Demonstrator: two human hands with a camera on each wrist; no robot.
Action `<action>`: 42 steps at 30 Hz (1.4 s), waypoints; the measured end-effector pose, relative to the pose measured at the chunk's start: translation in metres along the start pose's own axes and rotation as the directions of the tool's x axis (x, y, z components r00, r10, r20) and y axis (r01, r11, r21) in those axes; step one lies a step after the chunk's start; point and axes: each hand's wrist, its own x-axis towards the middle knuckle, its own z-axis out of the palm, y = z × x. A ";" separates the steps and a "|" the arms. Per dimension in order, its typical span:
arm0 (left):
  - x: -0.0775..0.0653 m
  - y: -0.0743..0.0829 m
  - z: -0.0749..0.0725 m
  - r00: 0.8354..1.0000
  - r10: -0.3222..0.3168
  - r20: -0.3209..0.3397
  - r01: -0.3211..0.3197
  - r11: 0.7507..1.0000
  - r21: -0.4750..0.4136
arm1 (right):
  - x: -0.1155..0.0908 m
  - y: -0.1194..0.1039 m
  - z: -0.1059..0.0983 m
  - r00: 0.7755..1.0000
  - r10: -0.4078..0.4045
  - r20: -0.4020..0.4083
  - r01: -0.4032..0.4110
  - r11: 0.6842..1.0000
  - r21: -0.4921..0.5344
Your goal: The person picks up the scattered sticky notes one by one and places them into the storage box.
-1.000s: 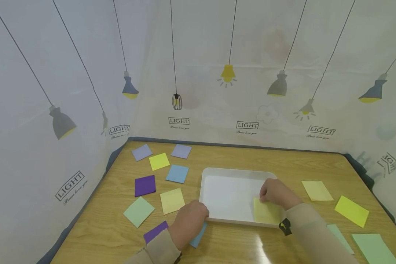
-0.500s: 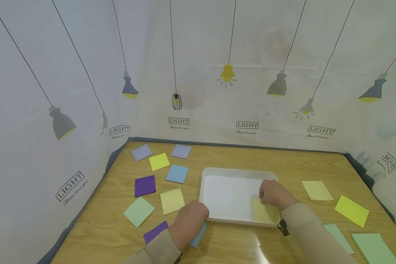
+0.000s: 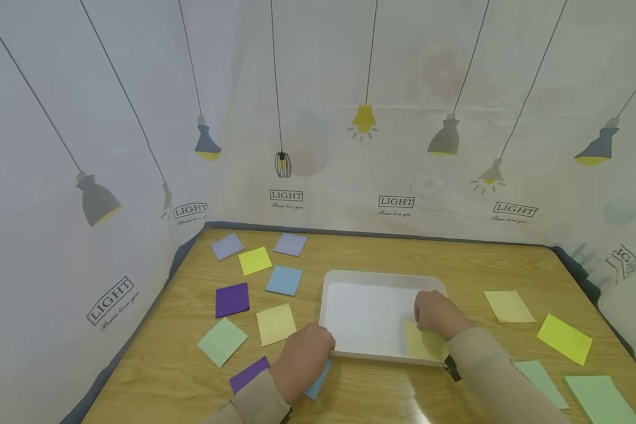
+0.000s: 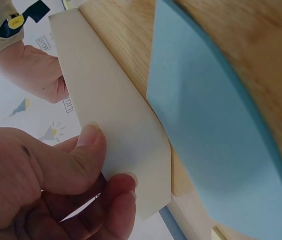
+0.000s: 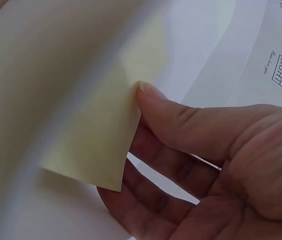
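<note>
A white tray (image 3: 371, 306) lies on the table in the head view. My left hand (image 3: 304, 356) holds its front left corner; in the left wrist view the thumb (image 4: 83, 160) and curled fingers are at the tray's edge. Inside the tray's front right part is a pale yellow sticky note (image 3: 423, 344). My right hand (image 3: 439, 313) pinches this note's edge, with the thumb (image 5: 165, 107) on its face and the fingers partly behind it in the right wrist view. A blue sticky note (image 4: 200, 120) lies beside the tray, partly under my left hand in the head view.
Several notes lie left of the tray, among them a dark purple note (image 3: 232, 300), a light green note (image 3: 222, 342) and a blue note (image 3: 284, 280). To the right are a bright yellow note (image 3: 565, 339) and a green note (image 3: 604, 399). A printed curtain (image 3: 339, 171) surrounds the table.
My right hand has shifted slightly left and toward me inside the tray, with the pale yellow sticky note. My left hand stays at the tray's corner.
</note>
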 end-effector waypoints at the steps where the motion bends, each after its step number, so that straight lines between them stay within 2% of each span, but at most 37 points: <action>1: 0.000 0.000 0.000 1.000 0.002 -0.001 -0.002 1.000 0.000 | 0.000 0.000 0.000 1.000 0.001 -0.005 -0.001 1.000 0.003; 18: -0.001 0.003 -0.003 1.000 0.010 -0.018 -0.010 1.000 -0.003 | -0.005 -0.002 -0.002 1.000 0.000 -0.023 0.001 1.000 0.028; 30: 0.000 0.003 -0.002 0.999 -0.023 0.023 0.023 1.000 0.002 | -0.004 0.004 -0.002 0.998 0.012 -0.055 -0.007 0.996 0.089; 36: 0.000 0.003 -0.001 0.999 -0.026 0.018 0.026 1.000 -0.008 | -0.009 0.009 -0.013 0.996 0.031 -0.083 -0.016 0.985 0.172; 42: 0.000 0.003 -0.003 1.000 -0.024 0.013 0.024 1.000 -0.009 | -0.017 0.015 -0.026 0.994 0.029 -0.102 -0.008 0.979 0.206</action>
